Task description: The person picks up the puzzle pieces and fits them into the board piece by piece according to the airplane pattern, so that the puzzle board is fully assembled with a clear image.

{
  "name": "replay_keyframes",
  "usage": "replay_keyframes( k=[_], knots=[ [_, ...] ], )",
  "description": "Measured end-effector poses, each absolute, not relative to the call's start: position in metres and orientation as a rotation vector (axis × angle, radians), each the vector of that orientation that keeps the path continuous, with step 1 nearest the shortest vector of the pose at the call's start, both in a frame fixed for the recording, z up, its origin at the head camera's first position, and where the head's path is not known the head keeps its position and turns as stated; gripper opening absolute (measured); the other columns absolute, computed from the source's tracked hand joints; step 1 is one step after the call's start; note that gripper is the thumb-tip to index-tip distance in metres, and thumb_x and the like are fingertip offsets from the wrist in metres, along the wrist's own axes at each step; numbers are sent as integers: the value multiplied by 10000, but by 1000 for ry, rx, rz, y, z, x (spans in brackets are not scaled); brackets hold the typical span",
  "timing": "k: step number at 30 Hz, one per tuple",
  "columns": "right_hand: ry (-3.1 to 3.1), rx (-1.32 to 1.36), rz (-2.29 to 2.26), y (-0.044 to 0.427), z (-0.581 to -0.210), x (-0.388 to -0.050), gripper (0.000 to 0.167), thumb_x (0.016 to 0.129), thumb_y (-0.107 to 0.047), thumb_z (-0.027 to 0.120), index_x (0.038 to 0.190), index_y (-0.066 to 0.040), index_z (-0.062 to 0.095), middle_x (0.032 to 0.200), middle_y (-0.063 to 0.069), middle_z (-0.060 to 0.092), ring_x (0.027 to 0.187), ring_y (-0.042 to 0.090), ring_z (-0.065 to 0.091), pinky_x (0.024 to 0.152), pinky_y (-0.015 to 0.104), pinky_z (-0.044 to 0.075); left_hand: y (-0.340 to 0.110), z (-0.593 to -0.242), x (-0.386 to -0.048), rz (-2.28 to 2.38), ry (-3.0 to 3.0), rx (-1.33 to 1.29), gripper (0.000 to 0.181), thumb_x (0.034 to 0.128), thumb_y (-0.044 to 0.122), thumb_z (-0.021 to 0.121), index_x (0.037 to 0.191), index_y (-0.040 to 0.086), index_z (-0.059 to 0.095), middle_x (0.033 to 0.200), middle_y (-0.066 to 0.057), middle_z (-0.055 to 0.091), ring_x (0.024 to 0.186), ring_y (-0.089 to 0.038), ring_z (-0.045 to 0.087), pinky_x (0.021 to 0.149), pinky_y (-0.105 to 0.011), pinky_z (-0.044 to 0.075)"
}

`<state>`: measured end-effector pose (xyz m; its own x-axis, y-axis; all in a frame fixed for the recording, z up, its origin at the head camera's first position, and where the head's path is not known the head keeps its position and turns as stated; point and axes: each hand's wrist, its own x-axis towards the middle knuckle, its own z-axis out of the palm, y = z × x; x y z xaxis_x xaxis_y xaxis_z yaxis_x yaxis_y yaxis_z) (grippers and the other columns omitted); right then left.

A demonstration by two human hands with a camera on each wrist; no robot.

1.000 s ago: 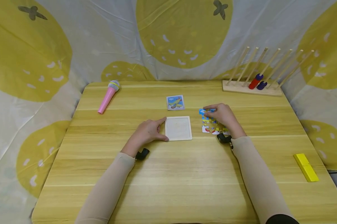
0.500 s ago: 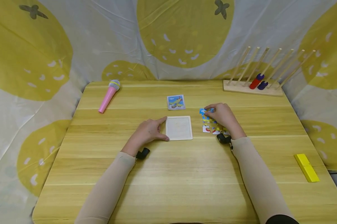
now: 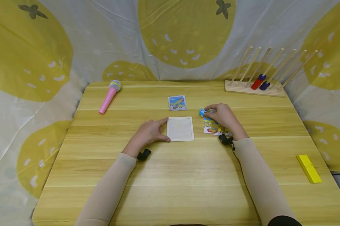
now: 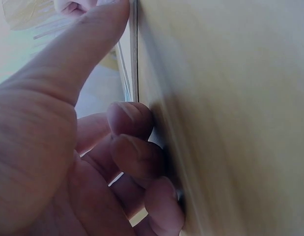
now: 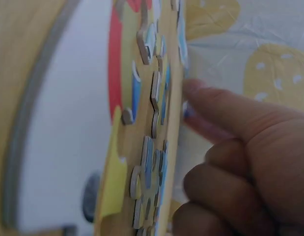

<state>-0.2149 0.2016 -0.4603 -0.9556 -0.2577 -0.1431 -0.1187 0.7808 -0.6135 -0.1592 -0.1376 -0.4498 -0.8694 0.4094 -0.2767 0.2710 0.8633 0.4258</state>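
Observation:
Thumb and index finger of my left hand [image 3: 148,133] are spread along the left side of a square white puzzle tray [image 3: 180,129], touching it near two corners. In the left wrist view, the other fingers [image 4: 134,152] bend loosely beside the tray's edge. My right hand [image 3: 223,114] pinches a blue jigsaw piece [image 3: 202,112] between thumb and index finger, at the upper left of the laid-out pieces. Several more jigsaw pieces [image 3: 207,129] lie under and in front of that hand, partly hidden. Behind the tray lies a picture card [image 3: 177,103] of a yellow airplane.
A pink toy microphone [image 3: 109,99] lies at the back left of the wooden table [image 3: 175,175]. At the back right stands a wooden peg rack [image 3: 254,91] with red and dark blue beads. Yellow blocks [image 3: 309,169] sit near the right edge.
The blue jigsaw piece has shifted slightly left, away from the other pieces, in my right hand's pinch. My left hand and the tray stay where they were.

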Motion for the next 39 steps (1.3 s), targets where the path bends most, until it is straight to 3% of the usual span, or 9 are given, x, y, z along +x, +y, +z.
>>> replay_keyframes(
  k=[4,7,13,16,20,26,34,37,39],
  knots=[
    [2713,-392,-978,177,-454,-206,358,1018,-353,729,1293,-127,765,546,-65,338,485,115,290,509,277,301,-137,-450,-158,518,2690,515,1052,788,584,891,1640,168,436,763,25,579,628,-132,458,607,-299,341],
    [2716,-495,-927,146,-454,-199,324,1010,-344,740,1267,-151,785,551,-65,349,502,114,302,529,277,296,-136,-449,-158,498,2695,512,1051,796,601,879,1643,170,431,759,21,572,623,-136,449,598,-300,335],
    [2731,-625,-742,103,-456,-195,324,998,-337,751,1259,-151,798,629,9,570,598,137,453,601,290,365,-133,-448,-158,492,2701,528,1034,805,618,863,1639,178,439,767,20,554,630,-141,439,597,-301,325],
    [2782,-627,-681,95,-455,-193,309,993,-333,759,1243,-159,811,827,60,772,723,177,631,665,318,471,-132,-448,-158,506,2700,550,1027,805,607,867,1635,172,447,770,22,554,634,-138,437,595,-296,328],
    [2840,-651,-603,88,-456,-190,296,1004,-365,741,1240,-206,820,1038,75,827,901,236,742,766,384,560,-133,-448,-158,498,2701,549,1026,811,597,866,1638,167,439,763,19,549,628,-135,425,590,-292,317],
    [2876,-658,-575,81,-459,-189,278,1018,-397,716,1239,-263,818,855,96,801,690,180,608,651,343,485,-136,-446,-157,498,2702,536,1024,812,585,871,1639,164,435,752,15,549,616,-135,423,583,-292,314],
    [2837,-570,-721,83,-459,-189,294,990,-386,757,1235,-237,822,1011,100,822,726,170,602,647,305,436,-134,-445,-157,503,2692,519,1028,811,580,874,1641,165,432,747,11,543,617,-138,415,596,-300,312],
    [2776,-486,-831,90,-455,-192,332,986,-394,762,1274,-236,803,888,77,786,644,143,508,610,287,392,-135,-446,-157,499,2688,509,1040,809,587,873,1645,163,423,754,8,549,623,-141,423,598,-300,319],
    [2730,-408,-940,103,-448,-195,357,987,-383,765,1307,-227,785,746,47,682,588,130,421,573,279,354,-135,-447,-157,496,2685,500,1046,806,588,875,1646,160,421,758,7,551,630,-144,429,600,-299,321]
  ],
)
